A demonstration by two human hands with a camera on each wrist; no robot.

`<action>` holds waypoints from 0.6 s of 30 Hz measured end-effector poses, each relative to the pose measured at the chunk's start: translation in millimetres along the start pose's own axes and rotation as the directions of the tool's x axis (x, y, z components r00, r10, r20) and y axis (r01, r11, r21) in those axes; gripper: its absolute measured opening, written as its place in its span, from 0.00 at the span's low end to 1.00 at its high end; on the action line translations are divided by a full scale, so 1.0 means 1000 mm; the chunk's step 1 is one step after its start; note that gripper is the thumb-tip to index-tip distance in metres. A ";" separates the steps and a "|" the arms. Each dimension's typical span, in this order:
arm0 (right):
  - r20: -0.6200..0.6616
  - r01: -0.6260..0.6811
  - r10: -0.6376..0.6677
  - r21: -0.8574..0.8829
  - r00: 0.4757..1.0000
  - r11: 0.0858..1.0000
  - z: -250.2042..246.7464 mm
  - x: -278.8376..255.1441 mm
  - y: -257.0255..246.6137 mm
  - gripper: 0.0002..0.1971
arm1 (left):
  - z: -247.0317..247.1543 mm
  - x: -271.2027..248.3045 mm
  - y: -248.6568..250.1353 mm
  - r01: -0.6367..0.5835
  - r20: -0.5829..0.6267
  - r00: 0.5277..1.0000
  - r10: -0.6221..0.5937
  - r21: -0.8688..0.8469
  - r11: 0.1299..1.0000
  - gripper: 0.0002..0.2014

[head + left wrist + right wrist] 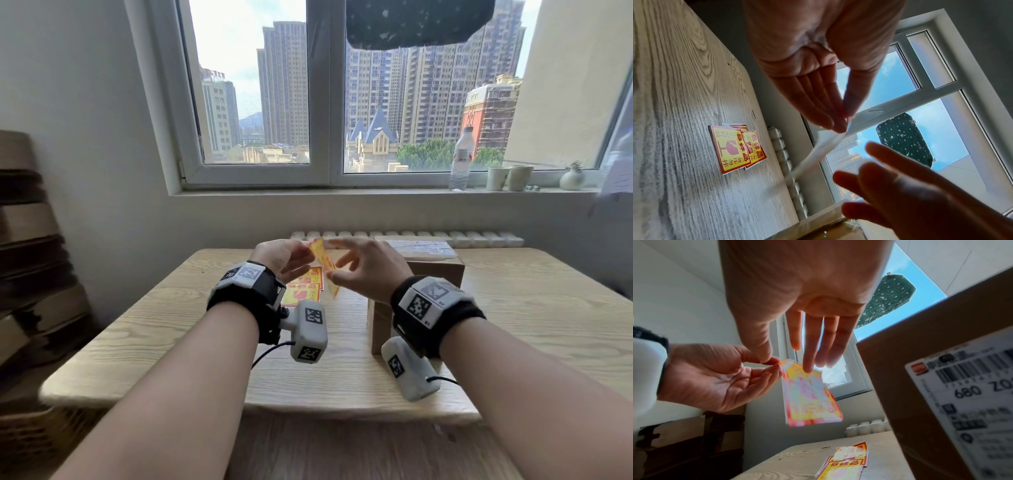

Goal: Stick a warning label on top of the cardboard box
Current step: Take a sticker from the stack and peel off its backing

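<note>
Head view: the left hand holds the warning label by its upper corner above the worktop, thumb and fingers pinched on it; the right hand is beside the label with fingers spread and relaxed, and contact cannot be confirmed here. The label is a thin red-and-yellow rectangle hanging edge-on. The cardboard box stands just right of the hands on the pale wood-grain worktop, its top taped; spare labels lie flat below the hands. A window with a bottle on its sill lies beyond. Left wrist view: the left fingers, pressed together against the thumb, grip the label's white backing, which hangs down blurred; the right hand's fingers are splayed nearby. Right wrist view: the right index fingertip appears to meet the label's glossy printed face near its top, other fingers straight and apart; the box, brown with a barcoded shipping sticker, stands close at right.
</note>
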State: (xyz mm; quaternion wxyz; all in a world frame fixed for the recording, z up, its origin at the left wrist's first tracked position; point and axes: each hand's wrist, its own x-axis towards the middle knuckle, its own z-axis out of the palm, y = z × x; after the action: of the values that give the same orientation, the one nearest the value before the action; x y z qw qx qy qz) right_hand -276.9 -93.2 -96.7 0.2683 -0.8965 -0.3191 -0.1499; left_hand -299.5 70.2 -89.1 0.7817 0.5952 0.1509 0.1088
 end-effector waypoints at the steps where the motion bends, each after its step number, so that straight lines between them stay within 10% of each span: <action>1: 0.014 -0.005 0.005 0.032 1.000 0.999 0.002 0.002 0.000 0.27 | 0.001 -0.001 0.000 0.005 0.021 1.000 -0.005 0.001 1.000 0.06; 18: -0.009 -0.176 0.223 0.589 0.975 0.789 0.020 0.015 0.003 0.09 | -0.002 -0.003 -0.001 0.000 0.282 0.959 -0.039 0.135 0.991 0.03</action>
State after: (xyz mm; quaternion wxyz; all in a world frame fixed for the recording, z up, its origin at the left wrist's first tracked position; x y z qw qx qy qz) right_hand -262.1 -76.4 -107.0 0.5570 -0.7927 -0.2425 -0.0502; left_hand -303.3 70.3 -90.0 0.7547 0.6541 0.0502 0.0042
